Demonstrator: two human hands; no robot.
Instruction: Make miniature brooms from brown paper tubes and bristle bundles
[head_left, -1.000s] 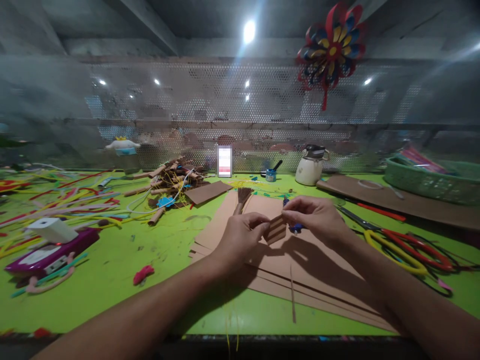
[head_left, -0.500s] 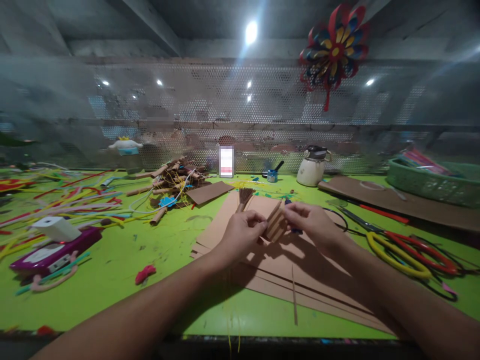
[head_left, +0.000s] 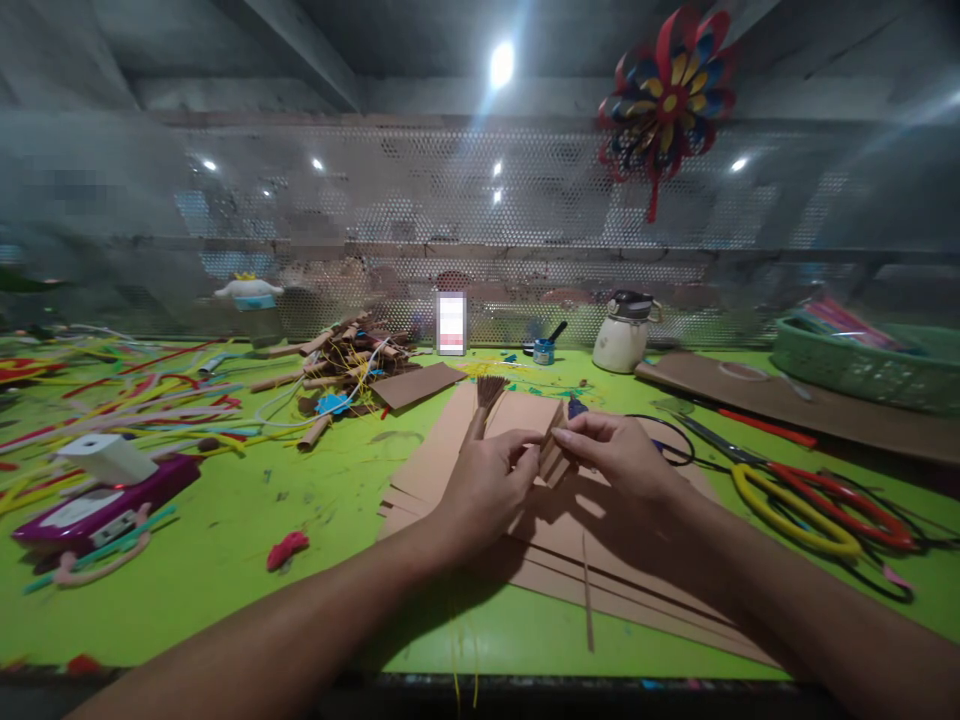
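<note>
Between both hands stands a small piece of brown cardboard [head_left: 553, 462], pleated or striped on its face and tilted. My left hand [head_left: 493, 478] pinches its left side with thumb and fingertips. On the upper right edge, the thumb and fingers of my right hand [head_left: 616, 450] are closed. Just behind my left hand a rolled brown piece with a fringed end [head_left: 490, 392] lies on stacked brown cardboard sheets [head_left: 435, 440]. A dark blue object [head_left: 576, 407] shows behind my right fingers, mostly hidden. In front lies a thin brown strip [head_left: 587, 590].
Scissors with red and yellow handles [head_left: 795, 510] lie at right, near a green basket [head_left: 840, 365]. A white kettle [head_left: 621, 340] and a small blue jar [head_left: 544, 351] stand at the back. Cardboard scraps [head_left: 352, 360] and a purple power strip [head_left: 112, 505] are at left.
The cardboard piece has turned so that less of its striped face shows. My right hand has shifted slightly left along it, and my left fingers have moved closer around it.
</note>
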